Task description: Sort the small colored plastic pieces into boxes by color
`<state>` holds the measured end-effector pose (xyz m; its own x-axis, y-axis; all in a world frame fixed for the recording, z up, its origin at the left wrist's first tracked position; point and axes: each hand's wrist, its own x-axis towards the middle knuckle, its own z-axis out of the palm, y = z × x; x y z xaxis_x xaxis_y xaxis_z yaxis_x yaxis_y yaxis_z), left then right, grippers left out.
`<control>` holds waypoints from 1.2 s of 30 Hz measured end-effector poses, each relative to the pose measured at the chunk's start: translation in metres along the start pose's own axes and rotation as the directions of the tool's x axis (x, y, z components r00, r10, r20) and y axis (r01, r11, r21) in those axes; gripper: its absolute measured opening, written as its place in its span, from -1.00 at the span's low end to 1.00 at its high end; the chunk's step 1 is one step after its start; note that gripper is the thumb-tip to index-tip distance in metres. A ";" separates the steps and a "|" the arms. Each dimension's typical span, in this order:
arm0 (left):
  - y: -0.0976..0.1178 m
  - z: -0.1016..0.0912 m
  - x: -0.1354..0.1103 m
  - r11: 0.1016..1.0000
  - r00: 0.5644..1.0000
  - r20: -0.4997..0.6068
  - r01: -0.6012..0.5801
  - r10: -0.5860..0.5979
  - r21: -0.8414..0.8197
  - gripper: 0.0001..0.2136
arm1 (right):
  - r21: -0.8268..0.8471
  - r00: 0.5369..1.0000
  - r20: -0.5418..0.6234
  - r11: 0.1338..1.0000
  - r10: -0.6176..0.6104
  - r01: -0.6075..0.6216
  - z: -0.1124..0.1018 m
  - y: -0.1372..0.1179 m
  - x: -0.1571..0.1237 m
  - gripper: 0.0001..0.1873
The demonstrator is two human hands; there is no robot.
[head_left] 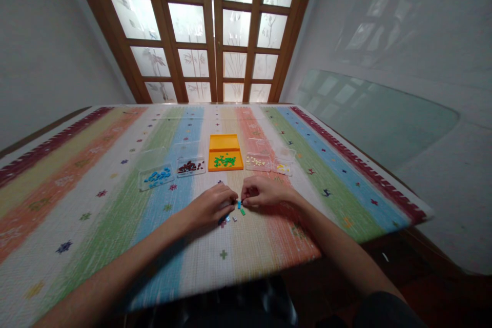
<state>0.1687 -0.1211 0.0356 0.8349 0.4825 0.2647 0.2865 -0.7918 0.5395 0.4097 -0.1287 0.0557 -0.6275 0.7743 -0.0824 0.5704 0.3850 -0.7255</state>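
My left hand [218, 202] and my right hand [261, 190] meet near the middle of the striped tablecloth, fingertips almost touching. Both have their fingers pinched together; whatever lies between them is too small or hidden to name. Between the fingertips shows a small blue piece [239, 205], and I cannot tell if it is held or lying on the cloth. Just below it is a small green piece [243, 212]. By the left fingertips lie a tiny blue piece [228, 219] and a greyish piece [234, 219].
Beyond my hands stand a clear box of blue pieces [139, 180], a clear box of dark red pieces [179, 171], an open orange case [224, 142] with green pieces, a clear box of cream pieces [258, 169] and one with yellow pieces [287, 173]. The table's front edge is near my forearms.
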 end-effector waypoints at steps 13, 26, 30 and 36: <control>-0.004 -0.002 0.000 0.996 0.997 -0.029 0.071 -0.070 0.057 -0.85 | -0.131 0.978 -0.191 0.990 -0.082 0.057 0.009 0.003 0.007 -0.86; 0.003 0.004 0.001 0.982 0.987 -0.048 0.158 -0.153 0.106 -0.85 | -0.144 0.983 -0.132 0.983 -0.131 0.112 0.015 -0.002 0.010 -0.78; 0.004 0.001 -0.001 0.979 0.984 -0.044 0.175 -0.171 0.102 -0.87 | -0.113 0.983 -0.132 0.987 -0.130 0.116 0.016 -0.001 0.010 -0.76; 0.007 0.002 -0.003 0.982 0.984 -0.050 0.174 -0.170 0.080 -0.88 | -0.029 0.986 -0.158 0.999 -0.047 0.043 0.011 -0.001 0.007 -0.77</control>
<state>0.1694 -0.1288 0.0375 0.7495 0.6283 0.2084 0.4638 -0.7231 0.5120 0.3991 -0.1293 0.0481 -0.5620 0.8249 0.0611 0.5578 0.4325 -0.7084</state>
